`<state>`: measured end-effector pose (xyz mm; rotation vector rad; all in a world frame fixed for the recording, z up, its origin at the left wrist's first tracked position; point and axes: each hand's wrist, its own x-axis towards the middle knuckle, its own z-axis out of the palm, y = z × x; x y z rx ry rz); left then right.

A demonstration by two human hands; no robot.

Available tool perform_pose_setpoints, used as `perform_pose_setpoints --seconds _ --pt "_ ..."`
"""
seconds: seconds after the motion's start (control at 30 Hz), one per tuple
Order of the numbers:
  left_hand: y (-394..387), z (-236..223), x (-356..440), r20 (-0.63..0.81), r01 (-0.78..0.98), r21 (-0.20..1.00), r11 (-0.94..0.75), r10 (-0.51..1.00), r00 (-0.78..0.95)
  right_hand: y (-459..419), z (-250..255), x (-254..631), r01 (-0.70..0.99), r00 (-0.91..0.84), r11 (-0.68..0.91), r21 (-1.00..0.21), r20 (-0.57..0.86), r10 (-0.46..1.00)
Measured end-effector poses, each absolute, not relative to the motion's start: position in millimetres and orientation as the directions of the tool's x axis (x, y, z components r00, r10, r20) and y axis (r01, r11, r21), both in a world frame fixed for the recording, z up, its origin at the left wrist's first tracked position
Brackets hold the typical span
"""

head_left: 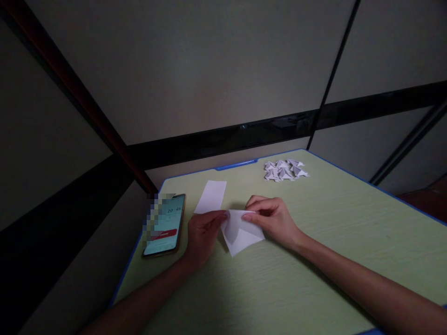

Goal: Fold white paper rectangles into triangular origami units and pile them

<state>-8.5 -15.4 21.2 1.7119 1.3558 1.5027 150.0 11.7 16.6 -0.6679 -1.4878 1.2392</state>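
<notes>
A white sheet of paper, partly folded (pixel 241 232), lies on the pale green table (pixel 314 242) between my hands. My left hand (pixel 201 232) pinches its left edge with curled fingers. My right hand (pixel 270 217) presses and pinches its upper right part, fingers bent together. Behind my left hand lies a flat white paper strip (pixel 211 196), untouched.
A phone (pixel 165 224) with a lit screen rests near the table's left edge. A heap of several small folded white paper pieces (pixel 284 170) sits at the far side. The table has a blue rim; dark walls and frame bars stand behind it.
</notes>
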Motion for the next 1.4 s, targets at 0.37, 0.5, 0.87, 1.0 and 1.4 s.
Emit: perform_pose_setpoints --seconds 0.37,0.5,0.87,1.0,1.4 --pt "-10 18 -10 0.396 0.429 0.832 -0.351 0.918 -0.017 18 18 155 -0.196 -0.405 0.258 -0.946 0.317 0.857" --pt "-10 12 -10 0.372 0.43 0.822 -0.374 0.924 0.091 18 16 153 -0.196 -0.457 0.219 -0.956 0.287 0.842" --pt "-11 7 -8 0.326 0.421 0.811 -0.407 0.911 0.252 19 13 158 -0.156 -0.604 0.087 -0.984 0.164 0.78" --pt "-10 7 -8 0.289 0.401 0.828 -0.393 0.911 0.295 20 13 159 -0.143 -0.641 0.059 -0.988 0.138 0.755" --pt "-3 5 -5 0.098 0.182 0.972 -0.148 0.961 0.258 15 12 158 0.092 -0.654 0.327 -0.941 0.19 0.732"
